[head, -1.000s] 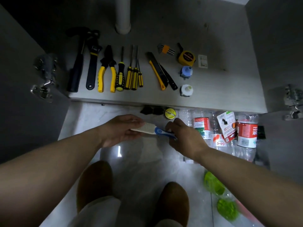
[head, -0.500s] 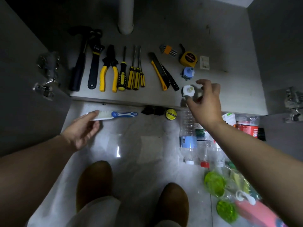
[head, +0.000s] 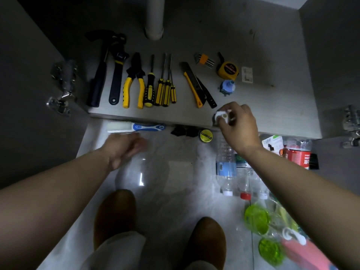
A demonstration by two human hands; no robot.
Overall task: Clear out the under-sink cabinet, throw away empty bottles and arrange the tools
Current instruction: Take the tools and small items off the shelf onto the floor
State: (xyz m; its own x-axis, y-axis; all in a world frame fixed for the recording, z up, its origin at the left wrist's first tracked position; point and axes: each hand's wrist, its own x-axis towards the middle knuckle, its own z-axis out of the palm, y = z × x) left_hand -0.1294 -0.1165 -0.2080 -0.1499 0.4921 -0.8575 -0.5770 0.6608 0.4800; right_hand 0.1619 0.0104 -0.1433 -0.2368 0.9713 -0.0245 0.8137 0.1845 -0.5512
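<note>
Tools lie in a row on the cabinet floor (head: pixel 272 106): a hammer (head: pixel 99 75), a wrench (head: pixel 116 75), yellow pliers (head: pixel 134 82), several screwdrivers (head: pixel 161 84), utility knives (head: pixel 196 86), hex keys (head: pixel 204 59), a tape measure (head: pixel 228 69) and a blue fitting (head: pixel 227 87). My right hand (head: pixel 238 125) grips a small white fitting (head: pixel 221 116) at the cabinet's front edge. My left hand (head: pixel 124 147) hovers over the floor with nothing in it, just below a blue-handled white brush (head: pixel 136 127) lying by the cabinet edge. Plastic bottles (head: pixel 227 166) lie on the floor at the right.
A white drain pipe (head: pixel 154 18) rises at the cabinet's back. Black clips (head: pixel 184 131) and a yellow tape roll (head: pixel 206 135) sit under the front edge. Green-lidded containers (head: pixel 257 219) and a pink bottle (head: pixel 303 254) lie at lower right. Door hinges (head: pixel 62 90) flank the opening. My brown shoes (head: pixel 115 217) stand below.
My left hand set the brush down by the cabinet edge and let go of it. My right hand reached to the white fitting and closed on it.
</note>
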